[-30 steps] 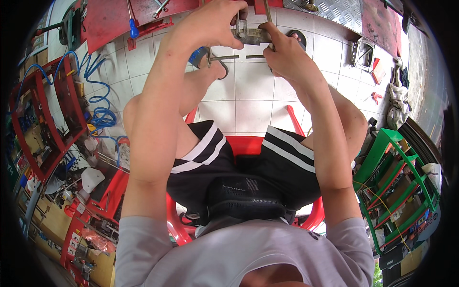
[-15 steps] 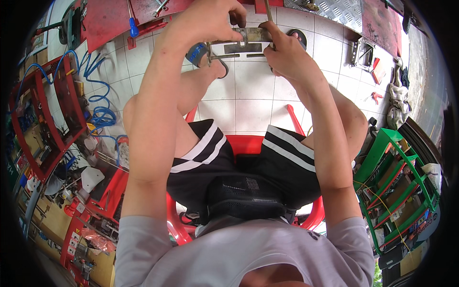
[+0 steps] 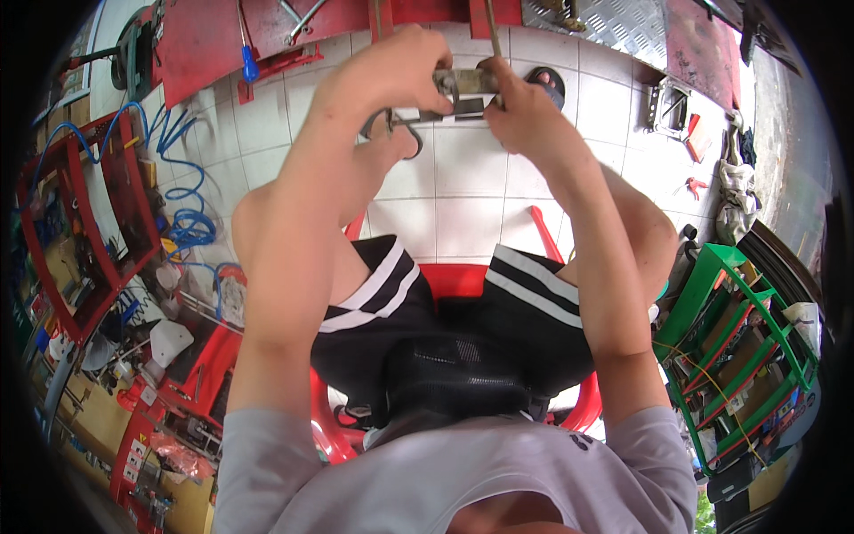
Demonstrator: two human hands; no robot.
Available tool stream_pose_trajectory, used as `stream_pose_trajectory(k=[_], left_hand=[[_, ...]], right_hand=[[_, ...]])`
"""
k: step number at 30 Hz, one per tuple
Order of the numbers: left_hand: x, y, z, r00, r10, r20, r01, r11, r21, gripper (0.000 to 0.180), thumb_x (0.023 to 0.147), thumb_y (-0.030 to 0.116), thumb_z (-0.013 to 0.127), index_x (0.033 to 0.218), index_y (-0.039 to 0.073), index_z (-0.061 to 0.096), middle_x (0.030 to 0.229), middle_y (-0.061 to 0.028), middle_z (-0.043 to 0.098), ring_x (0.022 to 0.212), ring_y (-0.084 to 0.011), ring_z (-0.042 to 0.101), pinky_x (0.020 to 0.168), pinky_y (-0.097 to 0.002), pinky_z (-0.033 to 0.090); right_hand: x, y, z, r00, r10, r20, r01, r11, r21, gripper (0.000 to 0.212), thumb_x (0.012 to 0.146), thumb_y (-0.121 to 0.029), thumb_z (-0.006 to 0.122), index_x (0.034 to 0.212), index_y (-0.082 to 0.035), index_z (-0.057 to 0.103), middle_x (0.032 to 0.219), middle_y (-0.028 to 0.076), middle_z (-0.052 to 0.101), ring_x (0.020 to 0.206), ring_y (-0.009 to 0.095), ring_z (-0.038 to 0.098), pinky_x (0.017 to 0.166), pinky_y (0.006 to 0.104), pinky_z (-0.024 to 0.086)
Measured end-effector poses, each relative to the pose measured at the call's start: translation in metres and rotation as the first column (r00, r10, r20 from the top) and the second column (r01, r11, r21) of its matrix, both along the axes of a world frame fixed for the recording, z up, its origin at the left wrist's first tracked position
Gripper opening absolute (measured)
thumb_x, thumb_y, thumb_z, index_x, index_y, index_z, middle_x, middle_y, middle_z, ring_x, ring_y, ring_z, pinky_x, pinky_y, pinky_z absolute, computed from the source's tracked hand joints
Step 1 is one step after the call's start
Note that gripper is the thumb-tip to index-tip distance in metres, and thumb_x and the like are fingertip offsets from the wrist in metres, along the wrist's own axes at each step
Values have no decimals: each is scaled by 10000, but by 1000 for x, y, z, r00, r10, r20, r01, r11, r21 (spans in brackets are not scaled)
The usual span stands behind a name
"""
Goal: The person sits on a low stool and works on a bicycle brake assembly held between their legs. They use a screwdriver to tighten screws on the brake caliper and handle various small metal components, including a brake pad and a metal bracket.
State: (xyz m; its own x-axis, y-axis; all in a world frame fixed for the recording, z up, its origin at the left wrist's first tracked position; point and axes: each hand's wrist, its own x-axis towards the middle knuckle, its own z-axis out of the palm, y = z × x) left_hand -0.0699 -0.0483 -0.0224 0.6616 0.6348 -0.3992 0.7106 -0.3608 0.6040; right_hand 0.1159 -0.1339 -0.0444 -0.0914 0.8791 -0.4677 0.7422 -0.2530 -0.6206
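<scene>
Both hands are out in front of me over the tiled floor, holding a worn metal bracket (image 3: 474,82) with slots or gaps in it. The fingers of my left hand (image 3: 405,67) are curled round its left end, the thumb at the near side. My right hand (image 3: 525,111) is closed on the right end, fingers bent. A thin rod (image 3: 491,27) stretches away beyond my right hand; whether that hand touches it I cannot tell. Part of the bracket is hidden behind the fingers.
A red workbench (image 3: 200,44) runs along the far side, with a blue-handled screwdriver (image 3: 249,64) and wrenches (image 3: 305,20) on it. Coiled blue air hose (image 3: 189,222) lies at left beside a red metal frame (image 3: 107,187). A green rack (image 3: 712,329) stands at right.
Hands and bracket sit slightly nearer to me, and the bracket has tilted so its slots show differently. The whole view has shifted a little as well.
</scene>
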Motion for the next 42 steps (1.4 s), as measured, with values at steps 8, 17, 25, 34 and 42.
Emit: stream_pose_trajectory(k=[8,17,25,34,42], left_hand=[[13,-15,-6,998,22,-57,-6,964,265,155,598,51,741,733,28,667,759,-165,650,766,-349,646,686,-440,506],[28,-28,-34,990,-11,-144,68,913,403,131,662,-5,685,767,70,704,799,-127,674,843,-314,673,702,-410,533],[32,-33,-90,969,97,-229,-13,939,344,182,763,85,662,939,68,705,1001,-133,683,975,-295,665,800,-388,547],[21,8,46,900,321,296,-409,856,315,241,820,159,651,1032,46,631,1006,-154,632,992,-352,618,846,-458,512],[8,18,41,857,428,288,-490,849,197,216,834,168,660,998,31,635,1003,-180,640,1008,-368,607,867,-453,493]], right_hand=[[-2,3,13,994,80,-81,-77,997,31,344,807,-104,535,1135,-24,469,967,277,655,996,448,611,871,512,452],[9,7,48,1000,9,15,-7,990,-138,425,896,-208,533,1309,-207,430,1042,217,656,1029,373,635,892,473,490],[52,18,76,999,-36,13,37,997,-65,372,887,-224,561,1245,-126,571,1118,205,672,988,371,660,872,401,512],[149,86,28,976,-30,215,52,994,-100,335,867,-262,611,1183,-152,630,940,127,702,828,245,694,731,376,550],[230,138,-146,835,44,549,-147,978,146,412,778,-313,696,1175,-227,625,1075,162,678,996,307,670,841,415,541]])
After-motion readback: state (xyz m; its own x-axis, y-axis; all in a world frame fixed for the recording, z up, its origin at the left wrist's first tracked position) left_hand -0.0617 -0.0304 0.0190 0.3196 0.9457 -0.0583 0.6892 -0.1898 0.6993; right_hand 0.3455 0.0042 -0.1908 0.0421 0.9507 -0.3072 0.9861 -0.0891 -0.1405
